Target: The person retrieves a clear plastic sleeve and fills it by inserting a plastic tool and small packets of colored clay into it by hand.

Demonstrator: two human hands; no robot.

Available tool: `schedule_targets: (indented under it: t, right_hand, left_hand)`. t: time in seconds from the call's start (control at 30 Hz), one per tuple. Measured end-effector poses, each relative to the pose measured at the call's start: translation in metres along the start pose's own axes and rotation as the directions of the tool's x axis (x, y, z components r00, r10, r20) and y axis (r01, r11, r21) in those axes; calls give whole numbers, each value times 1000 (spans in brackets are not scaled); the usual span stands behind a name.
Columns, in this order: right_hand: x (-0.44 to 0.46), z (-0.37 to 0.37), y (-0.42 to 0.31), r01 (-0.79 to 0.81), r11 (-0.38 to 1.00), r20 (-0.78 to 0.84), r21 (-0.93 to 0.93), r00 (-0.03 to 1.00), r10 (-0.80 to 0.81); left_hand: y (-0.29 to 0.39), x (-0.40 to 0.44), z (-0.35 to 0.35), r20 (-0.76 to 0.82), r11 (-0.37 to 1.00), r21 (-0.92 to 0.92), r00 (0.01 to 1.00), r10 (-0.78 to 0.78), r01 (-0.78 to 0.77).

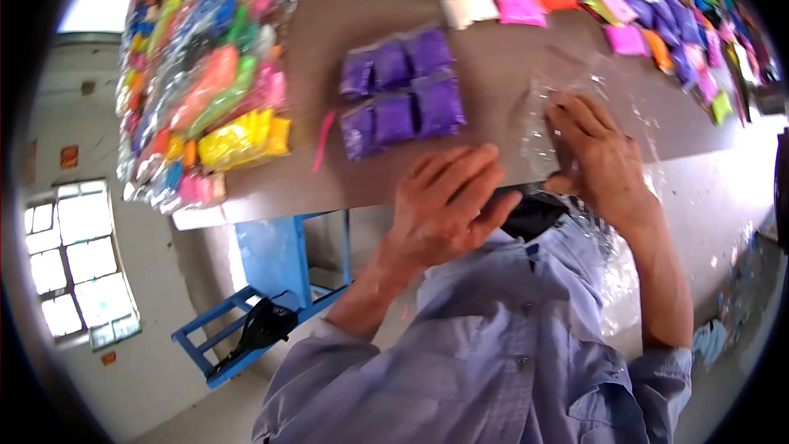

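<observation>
My left hand [448,201] hovers at the table's near edge, just below several purple packets [394,117] laid in two rows. Its fingers are stretched out, the thumb is apart, and it holds nothing. On the right, my right hand [600,152] lies over a clear plastic bag [538,136], touching it with fingers extended and slightly bent. The thumb stays apart from the fingers. More clear plastic hangs over the table edge below this hand. A thin pink strip [324,141] lies left of the purple packets.
Clear bags of colourful packets [218,74] are heaped on the table's left side. Loose packets in many colours [519,11] spread across the far right. Below the table, a blue frame [275,263] carries a black item [261,325]. Scraps litter the floor at right.
</observation>
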State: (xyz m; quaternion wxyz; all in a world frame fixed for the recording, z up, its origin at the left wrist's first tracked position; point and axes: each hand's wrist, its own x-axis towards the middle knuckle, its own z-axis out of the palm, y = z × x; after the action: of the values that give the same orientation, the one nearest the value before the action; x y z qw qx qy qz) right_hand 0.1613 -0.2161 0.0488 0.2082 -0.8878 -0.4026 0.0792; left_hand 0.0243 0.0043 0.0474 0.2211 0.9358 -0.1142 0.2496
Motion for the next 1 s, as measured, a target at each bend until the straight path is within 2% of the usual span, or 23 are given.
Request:
schedule_targets:
  t: [0.03, 0.1, 0.17, 0.23, 0.27, 0.33, 0.47, 0.57, 0.67, 0.73, 0.77, 0.83, 0.9, 0.93, 1.0]
  right_hand:
    - [0, -2, 0, -4, 1000, 6, 5, 1000, 4]
    - [2, -3, -4, 23, 1000, -29, -14, 999, -23]
    - [2, -3, -6, -44, 999, -1, -21, 999, 44]
    - [2, -2, -3, -32, 999, 0, -32, 1000, 32]
    - [1, -1, -1, -13, 999, -15, -41, 1000, 13]
    - [0, 0, -1, -1, 999, -27, -52, 1000, -1]
    - [0, 3, 0, -12, 998, -23, -56, 1000, 10]
    - [-4, 3, 4, -58, 995, -13, -78, 998, 57]
    - [-7, 6, 7, -62, 998, -28, -19, 998, 62]
    - [-7, 10, 9, -44, 999, -70, -16, 997, 43]
    - [-7, 10, 11, -61, 998, -71, -17, 996, 59]
    - [-6, 11, 14, 19, 999, -105, 27, 994, -16]
    - [-5, 13, 15, 28, 1000, -114, 10, 993, -27]
    - [-5, 13, 16, 30, 999, -121, 11, 992, -29]
    - [-4, 14, 17, 29, 999, -131, 14, 991, -27]
  left_hand:
    - [-11, -6, -8, 3, 999, 32, 1000, -8, 8]
    - [-46, -24, -23, -167, 946, 189, 958, -234, 264]
    - [-80, -39, -44, -231, 780, 88, 774, -589, 620]
    - [-120, -58, -64, -260, 656, 306, 723, -640, 690]
    - [-134, -67, -70, -262, 657, 306, 724, -638, 689]
    - [-153, -81, -77, -196, 628, 427, 744, -638, 651]
    - [-170, -87, -83, -112, 605, 470, 723, -682, 643]
    - [-176, -89, -81, -23, 664, 633, 867, -499, 398]
    - [-166, -85, -82, 23, 664, 648, 861, -507, 373]
    - [-155, -81, -82, -129, 689, 507, 836, -533, 518]
    - [-143, -75, -83, -117, 700, 502, 841, -528, 508]
    - [-82, -38, -85, -95, 664, 110, 673, -733, 739]
    - [-23, -13, -61, 31, 766, -136, 776, -630, 628]
    - [-7, -9, -42, 74, 878, -107, 884, -462, 467]
    - [23, 6, -1, 140, 980, -55, 974, -180, 189]
